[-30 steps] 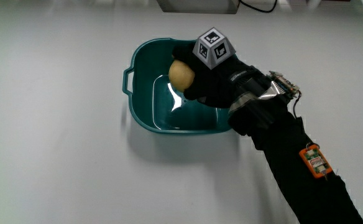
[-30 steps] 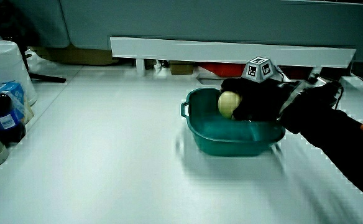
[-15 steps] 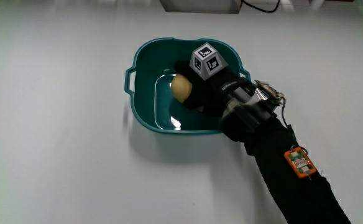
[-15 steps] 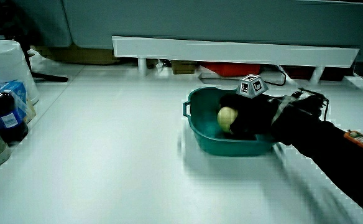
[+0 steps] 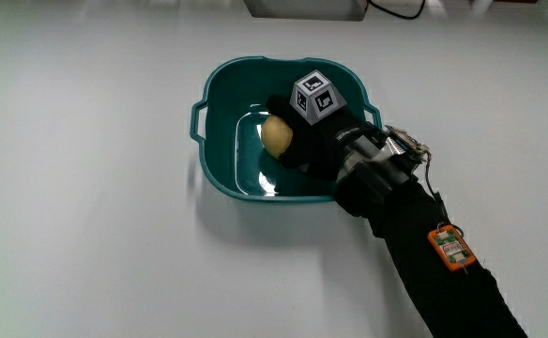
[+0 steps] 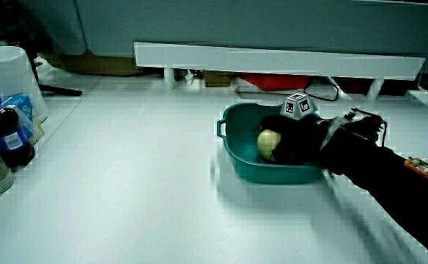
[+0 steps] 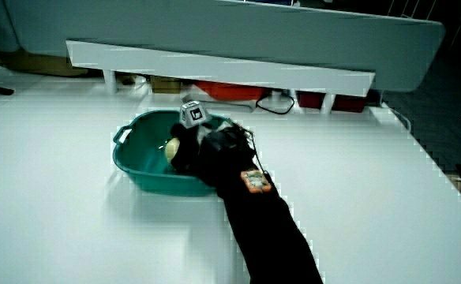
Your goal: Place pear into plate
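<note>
The black-gloved hand [image 5: 313, 143] reached inside the teal plastic basin-like plate [image 5: 220, 91], fingers [image 5: 288, 160] curled around the pale yellow pear [image 5: 276, 135], which sat low over the plate's floor on the white tabletop [image 5: 86, 188]

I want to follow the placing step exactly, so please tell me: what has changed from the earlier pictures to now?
The hand has carried the pear down from above the rim of the teal basin into its inside over the last second; in the last half second it has hardly moved. The fingers stay closed on the pear, so it is not released yet. The basin stays in the same place on the table.
</note>
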The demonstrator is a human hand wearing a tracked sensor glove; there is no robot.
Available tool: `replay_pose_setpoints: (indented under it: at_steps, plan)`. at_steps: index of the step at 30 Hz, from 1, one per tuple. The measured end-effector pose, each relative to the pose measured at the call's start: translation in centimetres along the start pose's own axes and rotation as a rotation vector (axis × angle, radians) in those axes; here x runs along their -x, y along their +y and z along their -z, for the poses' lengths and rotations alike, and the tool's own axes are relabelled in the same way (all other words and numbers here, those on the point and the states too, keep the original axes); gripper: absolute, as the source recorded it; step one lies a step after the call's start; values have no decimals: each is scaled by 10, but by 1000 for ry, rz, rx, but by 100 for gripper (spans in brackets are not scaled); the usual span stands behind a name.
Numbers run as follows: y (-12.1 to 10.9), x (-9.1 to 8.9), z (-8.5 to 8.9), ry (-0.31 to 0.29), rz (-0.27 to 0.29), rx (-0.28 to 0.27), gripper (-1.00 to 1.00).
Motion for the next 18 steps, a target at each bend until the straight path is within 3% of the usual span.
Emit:
replay_pose_setpoints:
  at_steps: [4, 8, 14, 18]
  plan:
    - [2, 2, 4, -27, 15, -6, 0]
    - [0, 2, 6, -7, 13, -8, -17]
    - [4, 1, 13, -22, 42, 35, -42]
    - [-2, -2, 10, -8, 47, -4, -58]
